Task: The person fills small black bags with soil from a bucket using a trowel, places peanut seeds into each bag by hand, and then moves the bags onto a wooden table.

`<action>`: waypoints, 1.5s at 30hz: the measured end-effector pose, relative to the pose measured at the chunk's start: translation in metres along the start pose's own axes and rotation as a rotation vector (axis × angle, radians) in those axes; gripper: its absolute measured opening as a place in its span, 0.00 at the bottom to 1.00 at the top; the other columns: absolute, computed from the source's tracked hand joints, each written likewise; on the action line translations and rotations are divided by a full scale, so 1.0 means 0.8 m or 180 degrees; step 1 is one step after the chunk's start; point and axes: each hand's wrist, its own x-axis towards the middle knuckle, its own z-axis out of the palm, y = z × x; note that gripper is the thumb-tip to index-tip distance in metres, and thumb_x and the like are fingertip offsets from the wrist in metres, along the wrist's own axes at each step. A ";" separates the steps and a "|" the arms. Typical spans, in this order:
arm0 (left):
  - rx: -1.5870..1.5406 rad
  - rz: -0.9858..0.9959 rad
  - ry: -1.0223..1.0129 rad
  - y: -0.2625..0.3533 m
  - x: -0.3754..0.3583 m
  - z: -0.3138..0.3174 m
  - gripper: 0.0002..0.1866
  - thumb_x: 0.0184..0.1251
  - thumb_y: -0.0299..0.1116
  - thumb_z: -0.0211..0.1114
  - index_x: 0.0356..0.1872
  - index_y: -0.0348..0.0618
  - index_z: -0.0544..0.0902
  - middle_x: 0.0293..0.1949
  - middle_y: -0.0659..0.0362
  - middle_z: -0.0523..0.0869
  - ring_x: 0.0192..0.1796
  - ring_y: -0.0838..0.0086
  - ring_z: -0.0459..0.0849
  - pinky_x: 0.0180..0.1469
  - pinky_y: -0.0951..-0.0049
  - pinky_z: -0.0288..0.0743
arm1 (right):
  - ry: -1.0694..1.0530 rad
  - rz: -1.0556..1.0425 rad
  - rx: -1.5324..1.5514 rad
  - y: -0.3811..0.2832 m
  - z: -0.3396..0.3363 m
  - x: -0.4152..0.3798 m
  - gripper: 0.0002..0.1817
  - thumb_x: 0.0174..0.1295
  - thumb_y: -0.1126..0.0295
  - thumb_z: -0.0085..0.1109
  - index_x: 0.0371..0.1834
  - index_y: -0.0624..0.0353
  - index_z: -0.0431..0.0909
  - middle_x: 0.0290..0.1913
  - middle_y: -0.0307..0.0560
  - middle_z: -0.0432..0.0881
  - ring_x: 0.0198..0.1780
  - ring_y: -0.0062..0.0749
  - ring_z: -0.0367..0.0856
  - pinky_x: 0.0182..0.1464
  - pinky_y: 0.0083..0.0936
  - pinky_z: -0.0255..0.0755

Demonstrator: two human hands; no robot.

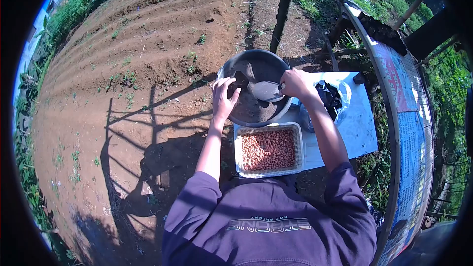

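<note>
A round dark basin [235, 114] holds dark soil [256, 111] and stands at the table's far left edge. My left hand [225, 99] is at the basin's left rim, gripping it, with the thumb on the inner side. The fingers of my right hand [295, 83] are closed around the handle of a trowel [267, 91]; most of the handle is hidden. Its broad grey blade lies over the soil, pointing left. Nearer to me, a pale rectangular basket [299, 155] is full of small reddish-brown seeds [268, 150].
Under the basket is a light-blue table [362, 128]. A clear plastic bag [344, 96] with black plastic inside stands beside my right forearm. A wooden post [284, 12] rises beyond the basin. To the right runs a printed panel [411, 143]; ridged bare soil [148, 44] lies left.
</note>
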 end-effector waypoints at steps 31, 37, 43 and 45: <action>0.0205 -0.0203 -0.0079 0.001 -0.003 0.001 0.14 0.71 0.37 0.67 0.53 0.48 0.82 0.56 0.54 0.81 0.64 0.55 0.74 0.70 0.55 0.65 | 0.0934 -0.0033 0.0003 0.014 0.031 0.006 0.12 0.48 0.74 0.64 0.35 0.50 0.90 0.34 0.57 0.88 0.38 0.52 0.90 0.45 0.42 0.84; 0.0227 -0.0154 0.0074 -0.010 -0.007 0.007 0.09 0.72 0.35 0.65 0.49 0.47 0.82 0.53 0.54 0.82 0.62 0.57 0.76 0.68 0.55 0.65 | -0.0094 -0.0202 0.0511 0.024 -0.014 -0.021 0.22 0.39 0.62 0.77 0.44 0.44 0.91 0.39 0.46 0.91 0.40 0.45 0.90 0.48 0.38 0.83; 0.0198 -0.0254 -0.0008 0.001 -0.006 0.001 0.08 0.73 0.35 0.65 0.49 0.48 0.82 0.53 0.55 0.81 0.62 0.56 0.74 0.67 0.55 0.66 | -0.0027 -0.0009 0.0334 0.007 0.015 -0.012 0.20 0.41 0.63 0.76 0.43 0.44 0.91 0.41 0.48 0.91 0.43 0.44 0.90 0.51 0.39 0.83; 0.0208 -0.0264 -0.0023 0.003 -0.007 0.001 0.08 0.73 0.35 0.64 0.49 0.48 0.82 0.53 0.55 0.81 0.62 0.56 0.74 0.67 0.56 0.66 | 0.0330 0.0067 0.0249 0.006 0.024 -0.005 0.13 0.43 0.68 0.73 0.36 0.48 0.91 0.37 0.52 0.90 0.41 0.47 0.90 0.48 0.41 0.84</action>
